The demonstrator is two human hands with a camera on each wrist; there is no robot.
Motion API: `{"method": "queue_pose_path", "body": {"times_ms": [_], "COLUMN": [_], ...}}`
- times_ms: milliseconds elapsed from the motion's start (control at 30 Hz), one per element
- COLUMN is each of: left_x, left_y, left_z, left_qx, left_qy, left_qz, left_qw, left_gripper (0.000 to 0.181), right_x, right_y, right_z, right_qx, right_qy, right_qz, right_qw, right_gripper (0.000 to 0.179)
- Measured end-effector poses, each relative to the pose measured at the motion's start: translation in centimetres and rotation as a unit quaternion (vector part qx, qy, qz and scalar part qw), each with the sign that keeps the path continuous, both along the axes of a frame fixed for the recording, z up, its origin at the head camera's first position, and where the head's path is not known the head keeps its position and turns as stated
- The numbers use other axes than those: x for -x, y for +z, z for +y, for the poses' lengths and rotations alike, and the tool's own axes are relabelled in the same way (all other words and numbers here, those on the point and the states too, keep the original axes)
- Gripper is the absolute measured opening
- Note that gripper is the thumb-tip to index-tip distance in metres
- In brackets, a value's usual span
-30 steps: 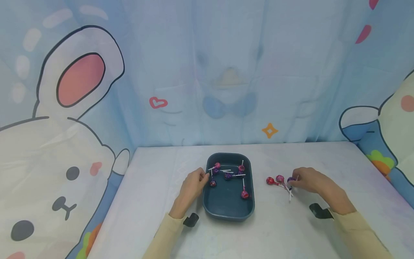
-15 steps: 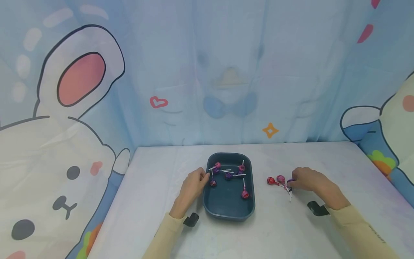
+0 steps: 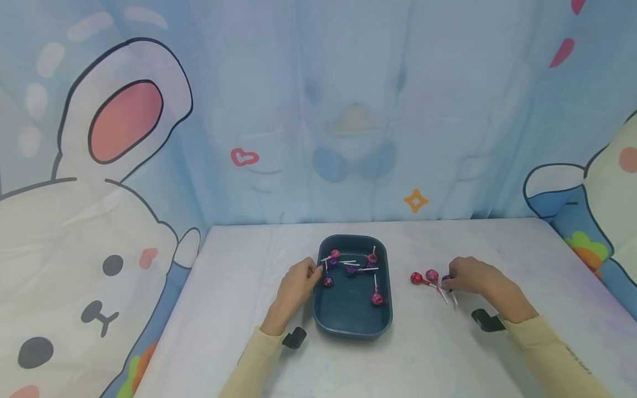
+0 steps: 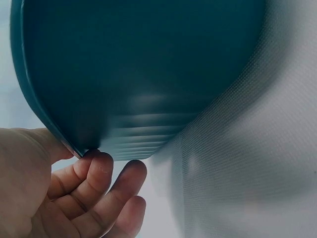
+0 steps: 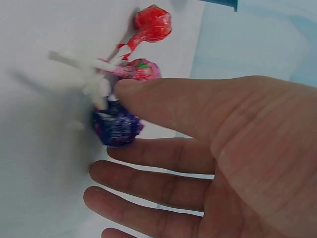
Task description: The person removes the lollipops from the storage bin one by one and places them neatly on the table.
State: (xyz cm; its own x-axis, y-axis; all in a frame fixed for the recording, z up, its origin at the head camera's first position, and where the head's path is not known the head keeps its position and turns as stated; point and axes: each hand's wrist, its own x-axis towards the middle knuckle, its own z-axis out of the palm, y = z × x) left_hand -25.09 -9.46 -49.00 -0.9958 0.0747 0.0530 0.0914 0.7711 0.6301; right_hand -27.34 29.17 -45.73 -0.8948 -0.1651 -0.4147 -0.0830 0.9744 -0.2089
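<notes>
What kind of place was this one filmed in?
Probably an indoor tabletop recording setup: a cartoon-printed cloth backdrop hangs directly behind a pale table, which bears just a dark tray and some wrapped lollipops.

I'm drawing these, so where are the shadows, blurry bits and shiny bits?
Right wrist view: the white sticks by the purple lollipop look smeared, a soft shadow to their left; left wrist view: pale streaks shine on the tray; head view: a soft shadow on the white table beside the right sleeve.
</notes>
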Motion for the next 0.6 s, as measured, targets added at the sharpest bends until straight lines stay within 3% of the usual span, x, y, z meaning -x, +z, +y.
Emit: {"method": "queue_pose_path", "body": {"times_ms": [233, 600], "left_x": [0.1, 0.0], "left_y": [-0.1, 0.1], "left_z": [0.1, 0.1], "left_qx": [0.000, -0.003], "left_qy": [0.004, 0.005], "left_qz": [-0.008, -0.010], "left_qw": [1.0000, 0.9999], "left_gripper": [0.023, 0.023], "right_x": [0.0, -0.3], "right_y": [1.5, 3.5], "right_z": [-0.5, -2.1], "right_qx": [0.000, 0.003], "right_qy": [-0.006, 0.017], "right_qz": [0.005, 0.034], "right_qw": [1.0000, 0.9993], "right_gripper": [0.053, 0.059]}}
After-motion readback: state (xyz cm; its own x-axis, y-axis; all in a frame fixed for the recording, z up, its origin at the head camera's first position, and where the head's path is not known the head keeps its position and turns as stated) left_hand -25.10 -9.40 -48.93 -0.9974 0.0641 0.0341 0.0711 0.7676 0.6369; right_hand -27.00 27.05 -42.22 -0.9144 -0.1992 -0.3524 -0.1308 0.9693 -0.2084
